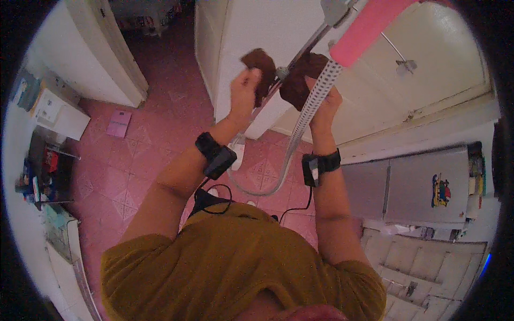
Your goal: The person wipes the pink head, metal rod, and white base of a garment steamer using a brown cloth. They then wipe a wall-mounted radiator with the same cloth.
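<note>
The left hand (243, 93) had its fingers closed on one part of a brown cloth (263, 69), and the right hand (326, 109) held another part, its fingers clamped there too, partly hidden. The cloth hung in front of the person, on both sides of a slim metal pole (313, 43) with a grey knob (282, 73); whether it was one piece could not be told. A speckled hose (317, 95) with a pink sleeve (369, 29) crossed before the right part and looped down above the pink tiled floor (160, 155).
</note>
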A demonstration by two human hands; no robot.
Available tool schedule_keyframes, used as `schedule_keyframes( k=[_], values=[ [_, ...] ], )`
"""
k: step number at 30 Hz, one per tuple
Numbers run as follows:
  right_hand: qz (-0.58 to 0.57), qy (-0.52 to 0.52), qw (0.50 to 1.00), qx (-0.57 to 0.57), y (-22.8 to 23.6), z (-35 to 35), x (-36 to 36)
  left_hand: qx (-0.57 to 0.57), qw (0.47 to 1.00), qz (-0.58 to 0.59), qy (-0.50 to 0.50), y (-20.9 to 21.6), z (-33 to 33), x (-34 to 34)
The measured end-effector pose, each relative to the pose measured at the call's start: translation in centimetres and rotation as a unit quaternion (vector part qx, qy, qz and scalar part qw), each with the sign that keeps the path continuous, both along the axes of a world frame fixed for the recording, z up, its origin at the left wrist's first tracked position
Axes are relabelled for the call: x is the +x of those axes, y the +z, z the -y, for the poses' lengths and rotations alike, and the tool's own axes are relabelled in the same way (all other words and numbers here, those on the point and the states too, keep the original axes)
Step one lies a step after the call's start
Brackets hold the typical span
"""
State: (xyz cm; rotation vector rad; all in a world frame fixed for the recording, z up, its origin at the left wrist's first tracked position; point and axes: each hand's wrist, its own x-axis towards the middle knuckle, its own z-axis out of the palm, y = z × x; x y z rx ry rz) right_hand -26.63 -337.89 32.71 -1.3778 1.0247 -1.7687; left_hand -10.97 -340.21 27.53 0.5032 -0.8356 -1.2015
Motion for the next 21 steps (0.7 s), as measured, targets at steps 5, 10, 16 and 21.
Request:
schedule_keyframes(
  k=[5, 10, 16, 21],
  values=[
    [-0.067, -0.017, 0.997, 0.016, -0.9, 0.7, 1.4, -0.012, 0.969, 0.247, -0.005, -4.2, 0.9, -2.8],
    [-0.106, -0.006, 0.993, 0.043, -3.6, 1.1, 0.5, -0.038, 0.934, 0.352, 0.043, -10.0, 1.5, -3.5],
    [-0.177, -0.048, 0.979, 0.089, -4.1, -0.7, 0.2, 0.077, 0.884, 0.457, -0.067, -16.6, 0.8, -1.6],
    [-0.221, -0.064, 0.972, 0.045, 1.1, 1.3, 0.4, 0.017, 0.926, 0.364, -0.095, -16.0, 1.3, -0.8]
  ],
)
